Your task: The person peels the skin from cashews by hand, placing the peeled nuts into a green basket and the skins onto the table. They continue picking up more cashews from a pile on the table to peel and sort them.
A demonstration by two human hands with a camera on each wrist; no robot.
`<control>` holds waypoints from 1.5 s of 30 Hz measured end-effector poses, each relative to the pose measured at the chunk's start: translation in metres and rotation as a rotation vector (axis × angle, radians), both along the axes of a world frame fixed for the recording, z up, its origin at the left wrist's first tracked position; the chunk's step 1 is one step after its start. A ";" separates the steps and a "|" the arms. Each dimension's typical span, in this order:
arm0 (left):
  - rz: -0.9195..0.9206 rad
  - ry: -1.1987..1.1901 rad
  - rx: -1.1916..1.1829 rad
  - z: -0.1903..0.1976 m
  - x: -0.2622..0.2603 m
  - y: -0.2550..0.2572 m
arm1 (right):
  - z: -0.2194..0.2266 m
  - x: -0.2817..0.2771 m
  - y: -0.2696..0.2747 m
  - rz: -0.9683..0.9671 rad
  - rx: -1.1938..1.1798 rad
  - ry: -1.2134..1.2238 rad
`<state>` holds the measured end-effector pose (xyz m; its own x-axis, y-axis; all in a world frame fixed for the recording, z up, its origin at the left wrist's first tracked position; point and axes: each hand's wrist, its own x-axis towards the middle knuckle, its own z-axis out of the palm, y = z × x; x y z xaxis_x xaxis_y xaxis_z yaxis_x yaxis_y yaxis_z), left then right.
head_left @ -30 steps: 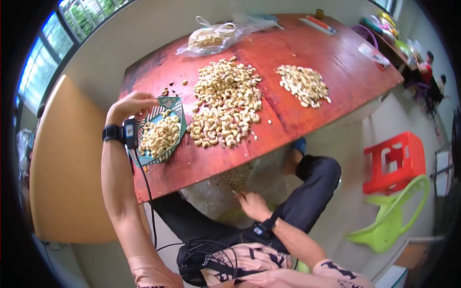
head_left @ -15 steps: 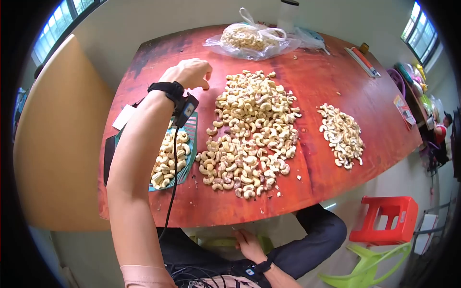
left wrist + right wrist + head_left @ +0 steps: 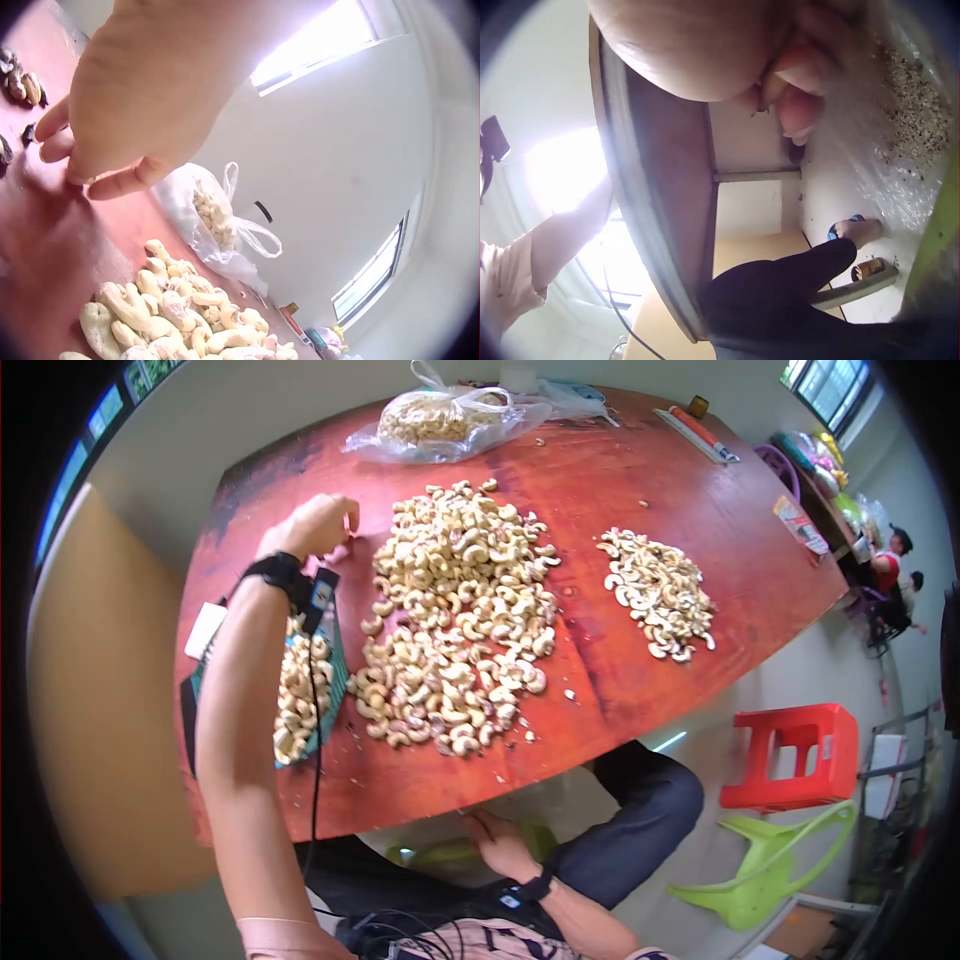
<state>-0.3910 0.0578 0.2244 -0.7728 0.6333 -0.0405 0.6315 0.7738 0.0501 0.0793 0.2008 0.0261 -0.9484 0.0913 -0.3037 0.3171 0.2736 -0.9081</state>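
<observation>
Our left hand [image 3: 312, 525] is at the far left of the table [image 3: 640, 470], fingertips bunched in a pinch down on the wood by a few dark bits [image 3: 21, 84]; whether it's got one, can't tell. Right hand [image 3: 497, 844] sits below the table edge, fingers curled, contents unclear. Risk, imo: our forearm hangs over the tray [image 3: 335, 670] w/ nuts, beside the big cashew pile [image 3: 455, 610]; a careless pull-back could scatter them.

The left forearm [image 3: 240, 690] covers much of the tray of cashews [image 3: 295, 695] at the table's left edge; the right hand [image 3: 500, 845] (fingers partly under the table's near edge) is blurred close-up.
</observation>
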 end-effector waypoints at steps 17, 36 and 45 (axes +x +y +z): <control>-0.297 -1.049 0.997 0.052 0.293 -0.049 | 0.004 0.016 -0.002 0.052 -0.363 -0.121; 0.454 -1.892 1.429 -0.166 0.414 -0.094 | -0.065 -0.006 0.006 0.021 -0.316 -0.307; 0.560 -1.802 1.422 -0.178 0.417 -0.078 | -0.057 0.000 0.019 0.001 -0.437 -0.235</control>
<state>0.0262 -0.0206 0.0466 -0.5207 0.6878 -0.5058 -0.8090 -0.2084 0.5496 0.0798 0.2200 -0.0313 -0.8498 -0.0933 -0.5187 0.5268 -0.1163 -0.8420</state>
